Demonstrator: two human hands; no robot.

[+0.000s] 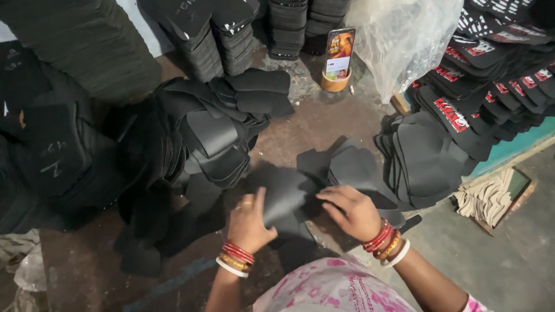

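Note:
My left hand (248,221) grips the near edge of a flat black foam cut-out piece (289,193) lying on the floor in front of me. My right hand (352,209) rests on the same piece's right side, fingers curled over it. Both wrists carry red, gold and white bangles. More black foam pieces (355,167) lie loosely just beyond my right hand. A large heap of black foam pieces (214,133) spreads to the left of my hands.
Tall stacks of black foam sheets (225,34) stand at the back. A phone (339,53) stands upright in a tape roll. A clear plastic bag (404,34) sits behind it. Printed black pieces (491,75) are piled at right, and pale cut pieces (488,196) lie in a tray.

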